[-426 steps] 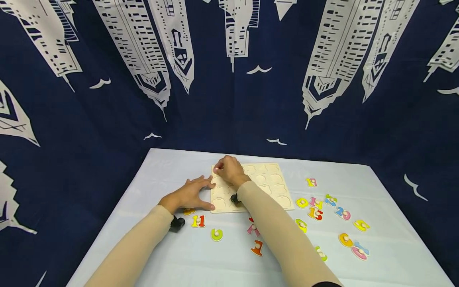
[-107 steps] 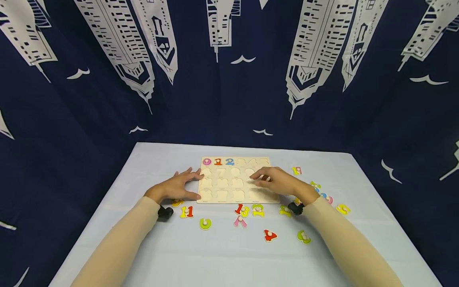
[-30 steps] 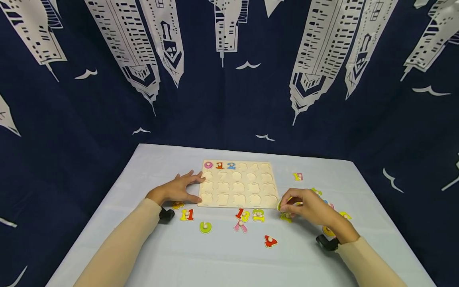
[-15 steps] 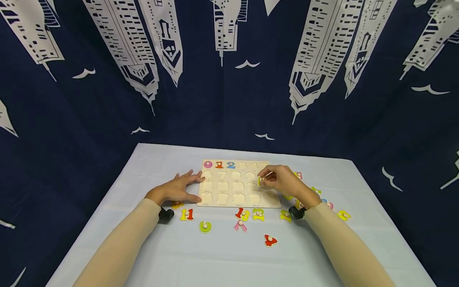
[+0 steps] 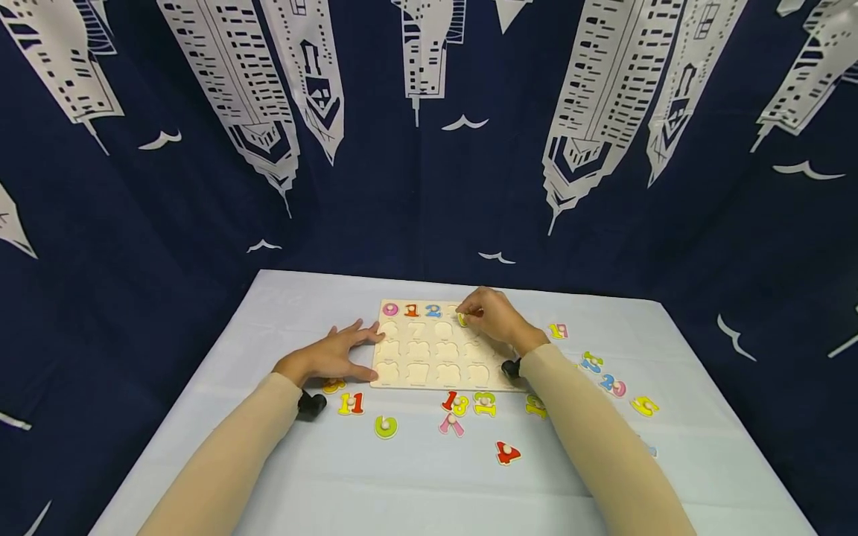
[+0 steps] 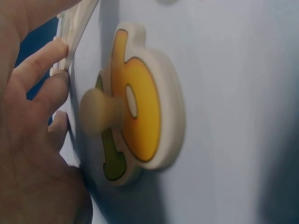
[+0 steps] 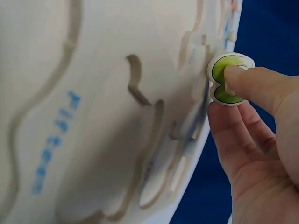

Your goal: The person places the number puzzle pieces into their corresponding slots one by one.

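Note:
A pale wooden number puzzle board (image 5: 429, 377) lies on the table, with the pink 0 (image 5: 390, 309), orange-red 1 (image 5: 412, 310) and blue 2 (image 5: 433, 310) in its top row. My left hand (image 5: 330, 355) rests at the board's left edge, fingers spread. Close by, an orange-and-green number piece (image 6: 149, 107) with a knob fills much of the left wrist view. My right hand (image 5: 496, 318) pinches the green number 3 piece (image 7: 220, 70) between thumb and fingers, over the upper part of the board; the hand hides several recesses there.
Loose knobbed number pieces lie around the board: the 11 (image 5: 351, 403), a round green digit (image 5: 385, 426), the 18 (image 5: 454, 403) and the red 4 (image 5: 507, 452) in front. Farther right are the 19 (image 5: 558, 331), the 20 (image 5: 613, 385) and a yellow 5 (image 5: 645, 406).
My right hand has carried the green 3 from the board's lower right corner up and left to the top row. The 0, 1 and 2 entered the board earlier. My left hand stays put.

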A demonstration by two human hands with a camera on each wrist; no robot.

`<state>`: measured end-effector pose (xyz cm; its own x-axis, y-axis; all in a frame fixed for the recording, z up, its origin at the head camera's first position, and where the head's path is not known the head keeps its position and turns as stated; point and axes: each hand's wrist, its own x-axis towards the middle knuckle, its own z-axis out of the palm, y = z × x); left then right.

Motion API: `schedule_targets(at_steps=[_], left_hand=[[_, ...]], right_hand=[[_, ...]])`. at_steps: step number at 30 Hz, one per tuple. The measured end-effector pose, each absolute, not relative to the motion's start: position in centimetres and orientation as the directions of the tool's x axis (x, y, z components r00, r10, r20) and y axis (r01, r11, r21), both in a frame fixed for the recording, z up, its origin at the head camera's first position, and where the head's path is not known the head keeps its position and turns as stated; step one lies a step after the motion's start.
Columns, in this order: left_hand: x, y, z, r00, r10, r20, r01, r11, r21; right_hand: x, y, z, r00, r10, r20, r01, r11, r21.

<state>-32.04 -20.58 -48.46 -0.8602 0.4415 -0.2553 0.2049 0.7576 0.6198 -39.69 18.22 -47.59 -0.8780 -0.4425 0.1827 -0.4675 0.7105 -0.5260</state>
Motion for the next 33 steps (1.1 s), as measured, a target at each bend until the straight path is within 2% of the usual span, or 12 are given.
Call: schedule_targets(at_steps=[14, 24, 33], left_hand=[[-31.8, -20.5, -48.6, -0.863, 0.44, -0.247, 0.202, 0.75, 0.63], [-32.0, -20.5, -48.8, -0.864, 0.443, -0.242, 0.212, 0.754, 0.622], [-31.9, -20.5, -48.8, -0.867, 0.432, -0.247, 0.2, 0.757, 0.622]], right_hand=[[-41.3, 17.5, -49.2, -0.924, -0.318, 0.214, -0.382, 0.717, -0.583], [-41.7, 17.5, -48.9, -0.929, -0.311, 0.201, -0.366, 0.681, -0.634], [-42.6, 17.2, -49.2, -0.935, -0.312, 0.17, -0.347, 0.693, -0.632]])
